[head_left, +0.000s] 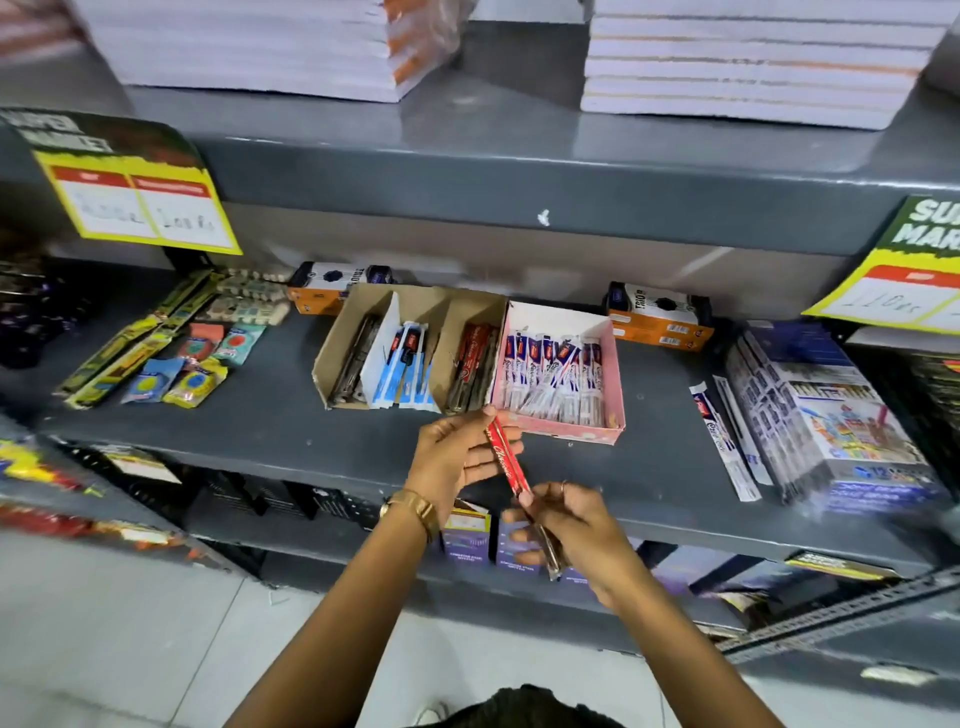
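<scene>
Two hands pinch one red pen packet (506, 460): left hand (457, 457) at its upper end, right hand (571, 525) at its lower. Held lengthwise, it probably suits the red-packet slot of the cardboard box (337, 353)

A slim red pen packet (506, 460) with white script lettering is seen just below the middle of the frame, tilted with its top leaning up-left. The red upper end is held by the left hand (457, 460), and the clear lower end is gripped in the right hand (576, 530).
</scene>
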